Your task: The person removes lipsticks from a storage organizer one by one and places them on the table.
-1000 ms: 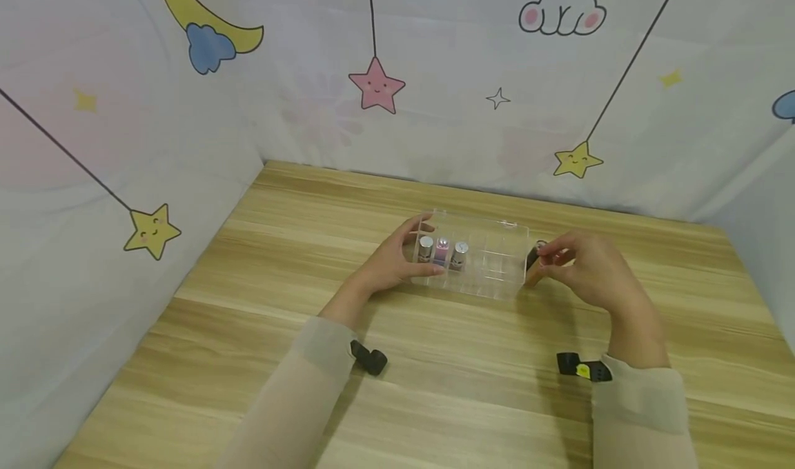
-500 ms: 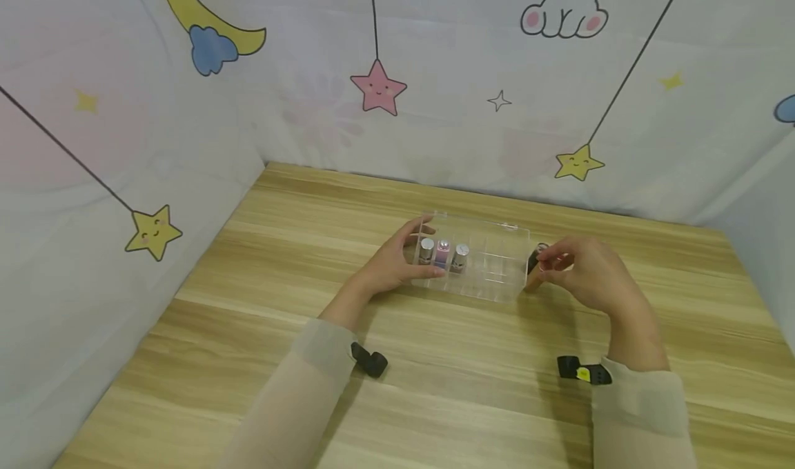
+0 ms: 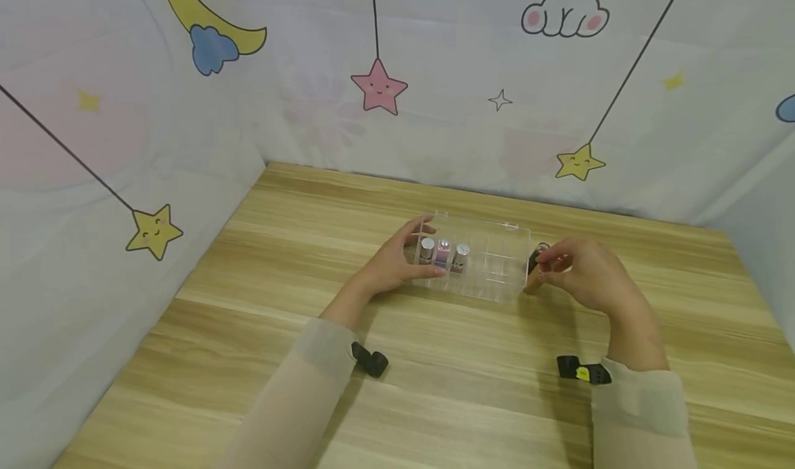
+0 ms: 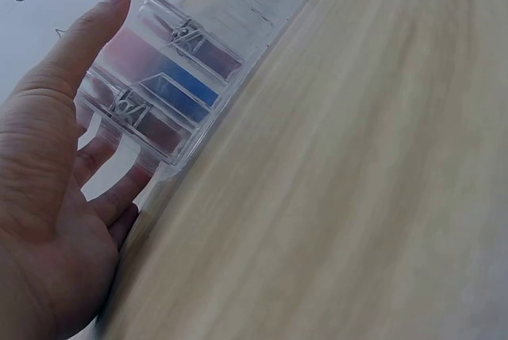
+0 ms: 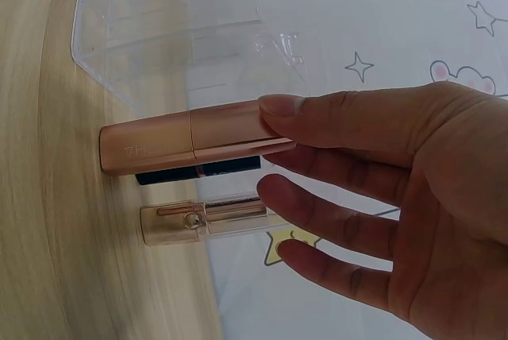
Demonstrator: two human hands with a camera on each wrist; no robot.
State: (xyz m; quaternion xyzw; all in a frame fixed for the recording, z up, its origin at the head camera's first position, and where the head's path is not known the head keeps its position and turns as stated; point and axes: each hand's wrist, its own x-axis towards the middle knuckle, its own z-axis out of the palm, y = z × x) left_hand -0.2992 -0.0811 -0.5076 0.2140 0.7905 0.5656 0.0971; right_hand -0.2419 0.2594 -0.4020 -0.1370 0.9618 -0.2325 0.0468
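My left hand [image 3: 391, 258] holds the left end of a clear compartment box [image 3: 497, 231], thumb along the front and fingers behind it. Three small cosmetic tubes stand in its left compartments: a silver-capped one [image 3: 427, 248], a pink and blue one [image 4: 171, 78] and another silver-capped one [image 3: 460, 255]. Just past the box's right end, my right hand [image 3: 590, 269] pinches a rose-gold lipstick tube [image 5: 186, 137] between thumb and finger near its top. Its base is at the tabletop. Close behind it are a black tube [image 5: 198, 170] and a clear-and-gold tube [image 5: 178, 225].
The wood-grain table [image 3: 459, 393] runs back to a white cloth wall [image 3: 447, 138] printed with stars and a moon. More cloth encloses the left and right sides. A black strap device [image 3: 370, 360] sits on my left wrist, with another strap device [image 3: 584, 370] on the right.
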